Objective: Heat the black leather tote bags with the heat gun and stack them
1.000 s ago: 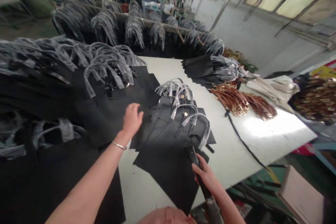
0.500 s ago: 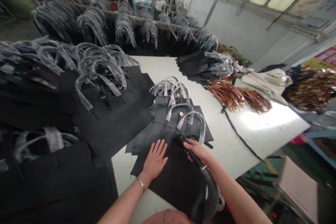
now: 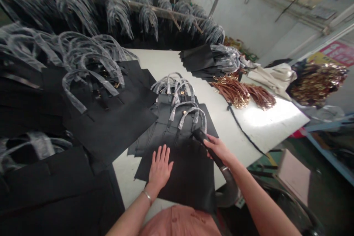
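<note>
At the far left we note a heap of black tote bags (image 3: 24, 96) on a dark pile, their handles sleeved in clear plastic. Behind it, further bags hang in a row from a wooden rail (image 3: 132, 5). A single tote bag (image 3: 110, 125) lies flat just right of the heap, its lower corner reaching over the white worktop (image 3: 163, 62).

At centre we find the working stack of black tote bags (image 3: 177, 166), fanned on the worktop with its plastic-sleeved handles pointing away from us. The left hand (image 3: 160, 169), wearing a metal bangle (image 3: 147, 196), rests palm down on the stack, fingers (image 3: 165, 155) open and spread. Below the hands we see a salmon shirt front (image 3: 179, 223).

The right hand (image 3: 218, 151) lies on the stack's right side, its fingers (image 3: 212, 143) closed around a black hand tool (image 3: 199, 135). The tool's tip points at the bag handles, and a black hose (image 3: 231, 191) curves down from its metal collar.

Further right, brown straps with gold hardware (image 3: 232, 92) and a black cord (image 3: 243, 132) lie on the worktop, beside cream cloth (image 3: 272, 81).
</note>
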{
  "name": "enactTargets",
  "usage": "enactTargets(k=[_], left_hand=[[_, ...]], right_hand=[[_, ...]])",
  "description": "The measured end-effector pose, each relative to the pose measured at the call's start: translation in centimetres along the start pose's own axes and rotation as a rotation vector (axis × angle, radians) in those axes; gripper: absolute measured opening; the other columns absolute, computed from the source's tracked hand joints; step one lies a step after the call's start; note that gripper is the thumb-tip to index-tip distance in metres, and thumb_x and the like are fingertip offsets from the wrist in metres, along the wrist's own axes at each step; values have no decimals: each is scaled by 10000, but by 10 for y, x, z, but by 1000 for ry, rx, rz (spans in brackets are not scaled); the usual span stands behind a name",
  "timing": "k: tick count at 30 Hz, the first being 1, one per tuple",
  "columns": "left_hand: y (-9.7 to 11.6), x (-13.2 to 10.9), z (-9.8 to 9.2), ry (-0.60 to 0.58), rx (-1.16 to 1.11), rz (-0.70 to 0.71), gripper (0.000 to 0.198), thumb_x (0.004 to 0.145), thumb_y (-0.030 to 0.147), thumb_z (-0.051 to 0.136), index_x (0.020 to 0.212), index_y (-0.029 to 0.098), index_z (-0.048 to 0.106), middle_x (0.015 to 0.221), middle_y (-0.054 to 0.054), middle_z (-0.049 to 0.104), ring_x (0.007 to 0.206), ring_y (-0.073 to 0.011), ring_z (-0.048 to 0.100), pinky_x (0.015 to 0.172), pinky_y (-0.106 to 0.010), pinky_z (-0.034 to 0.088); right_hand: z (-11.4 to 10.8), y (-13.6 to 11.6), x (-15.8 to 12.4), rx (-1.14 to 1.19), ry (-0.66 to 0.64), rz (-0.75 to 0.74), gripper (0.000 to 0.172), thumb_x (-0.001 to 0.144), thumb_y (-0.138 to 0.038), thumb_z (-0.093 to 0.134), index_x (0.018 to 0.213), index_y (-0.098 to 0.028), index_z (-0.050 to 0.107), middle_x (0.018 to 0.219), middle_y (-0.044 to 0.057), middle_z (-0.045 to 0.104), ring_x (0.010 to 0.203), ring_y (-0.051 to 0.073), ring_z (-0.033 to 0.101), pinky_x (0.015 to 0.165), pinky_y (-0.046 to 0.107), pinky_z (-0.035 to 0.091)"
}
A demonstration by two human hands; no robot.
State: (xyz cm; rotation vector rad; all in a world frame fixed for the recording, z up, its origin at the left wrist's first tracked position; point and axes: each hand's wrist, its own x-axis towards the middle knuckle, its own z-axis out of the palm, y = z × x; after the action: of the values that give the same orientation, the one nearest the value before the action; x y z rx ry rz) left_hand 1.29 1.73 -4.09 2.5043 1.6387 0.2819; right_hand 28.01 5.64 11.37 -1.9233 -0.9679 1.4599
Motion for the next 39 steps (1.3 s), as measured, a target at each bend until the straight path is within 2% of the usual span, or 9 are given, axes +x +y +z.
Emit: enactTargets(k=[4,8,17,21,23,27,31,34,39], left_hand=[[8,-18,1,-7,-3,-61,602,982,311,398,1540,124,269,1642,-130,181,1523,-325,151,1214,-575,203],[14,-30,0,-33,21,-82,596,976,312,407,1530,118,300,1634,-148,205,1515,-339,178,1205,-585,217],[15,-32,2,-19,21,-60,569,967,300,425,1512,149,364,1631,-166,209,1519,-364,150,1194,-622,217],[18,-37,3,-16,13,-61,576,963,302,436,1512,144,362,1627,-181,222,1512,-375,171,1187,-628,229],[21,-44,2,-13,0,-64,591,959,305,447,1514,126,353,1627,-192,217,1506,-384,187,1187,-617,240],[23,-49,-4,-31,-4,-56,575,945,314,494,1472,96,413,1570,-232,334,1423,-407,347,1157,-613,296],[-3,-18,-16,-35,-156,-113,358,977,244,433,1287,134,572,1280,-168,609,1162,-293,587,1011,-460,485],[-34,21,-23,-6,-291,-231,269,992,210,400,1177,143,585,1121,-127,645,1043,-215,628,919,-342,523],[-60,66,-23,-91,-267,-255,154,975,238,489,1013,151,611,946,-97,668,903,-209,653,825,-316,516]], right_hand=[[2,44,-30,11,-93,109,538,915,-383,566,1414,-199,480,682,-39,559,438,88,554,385,193,436],[22,68,-33,42,-124,164,526,923,-370,548,1423,-222,475,734,-29,572,430,83,551,364,196,432],[47,53,-11,-135,-108,0,545,892,-357,579,1419,-226,531,667,-34,592,451,95,565,402,204,466],[42,46,-3,-11,122,-97,598,887,-391,584,1456,-235,485,716,-33,605,496,90,573,444,205,481],[31,44,-8,61,175,-101,624,888,-418,577,1471,-234,458,681,-45,582,500,96,567,450,210,479],[18,44,-26,28,33,-35,640,867,-426,596,1462,-230,465,683,-42,598,491,108,568,436,222,465],[38,46,-35,-52,-71,-15,666,861,-424,611,1477,-229,449,740,-27,630,507,106,587,468,232,483],[63,42,-32,-84,-151,-44,649,868,-420,603,1473,-232,460,741,-24,635,510,106,588,486,238,493],[93,26,-22,-189,-204,-78,640,866,-389,610,1468,-218,474,869,14,692,523,91,601,532,234,503]])
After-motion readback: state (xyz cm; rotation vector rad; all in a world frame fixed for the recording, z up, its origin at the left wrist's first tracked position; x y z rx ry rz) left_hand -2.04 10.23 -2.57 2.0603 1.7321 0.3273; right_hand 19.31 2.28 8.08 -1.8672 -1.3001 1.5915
